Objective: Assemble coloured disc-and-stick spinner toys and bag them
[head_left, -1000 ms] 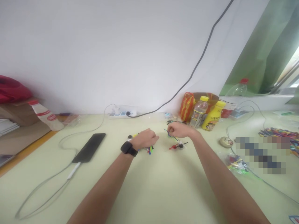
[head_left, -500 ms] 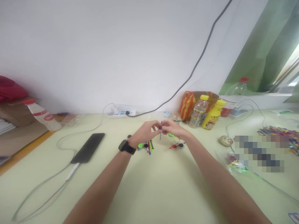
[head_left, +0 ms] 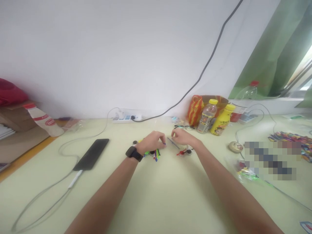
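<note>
My left hand (head_left: 153, 143), with a black watch (head_left: 134, 153) on its wrist, is closed in a pinch on a small blue-purple plastic piece (head_left: 164, 144). Below and beside it lies a cluster of small coloured plastic pieces (head_left: 156, 156), partly covered by the hand. To the right, the fingers of my right hand (head_left: 182, 136) are closed on a thin blue-purple stick (head_left: 173, 143), which slants down and is blurred. Red and black small pieces (head_left: 181, 152) lie just under that hand. A gap separates the two hands.
A black phone (head_left: 91, 154) with a white cable lies left. Behind stand a power strip (head_left: 126, 117), glasses (head_left: 185, 126), a clear bottle (head_left: 206, 117) and a yellow bottle (head_left: 222, 120). At right are a round tin (head_left: 235, 147), a bag of pieces (head_left: 247, 170) and a colourful pile (head_left: 294, 143).
My hands were together around an upright purple stick. They have moved apart and slightly down, the left one to the left, each with a purple piece. The green piece under the right hand is now hidden.
</note>
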A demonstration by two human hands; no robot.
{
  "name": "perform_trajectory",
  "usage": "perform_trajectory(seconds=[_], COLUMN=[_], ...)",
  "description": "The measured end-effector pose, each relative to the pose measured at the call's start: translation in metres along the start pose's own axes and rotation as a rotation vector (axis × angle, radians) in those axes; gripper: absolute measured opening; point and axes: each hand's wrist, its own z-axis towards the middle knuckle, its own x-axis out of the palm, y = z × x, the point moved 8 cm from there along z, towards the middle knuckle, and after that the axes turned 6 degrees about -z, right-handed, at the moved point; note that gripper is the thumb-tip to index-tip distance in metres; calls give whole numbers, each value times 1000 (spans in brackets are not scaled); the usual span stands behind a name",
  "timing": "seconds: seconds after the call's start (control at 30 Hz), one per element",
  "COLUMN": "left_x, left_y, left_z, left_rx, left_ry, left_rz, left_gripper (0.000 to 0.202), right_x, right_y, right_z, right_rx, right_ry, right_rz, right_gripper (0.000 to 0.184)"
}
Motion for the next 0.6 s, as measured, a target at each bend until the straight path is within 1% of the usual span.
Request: perform_trajectory(seconds=[0.1,0.17,0.27,0.37,0.43,0.53,0.6], left_x=[1,-1,-7,-12,-18,-27,-28], left_y=[6,11,16,17,13,-1,-12], left_z=[0,0,-1,-3,-3,-3,0], left_rx=[-6,-12,-14,-14,-1,48,82], left_ry=[46,53,35,11,-46,-158,-198], left_rz=[11,39,63,75,78,31,-53], left_gripper=[18,14,14,24,32,38,40], right_x=[-9,-9,-5,-5,-11,-21,-24], right_y=[-14,-21,-24,-22,-17,-4,8], right_z=[1,1,0,-2,-3,-6,-9], right_rx=[67,103,125,125,114,76,18], right_ry=[-41,-33,-9,-11,-27,-38,-4], right_rz=[-101,-151,-188,-178,-141,-43,87], right_gripper=[7,8,14,16,15,4,7])
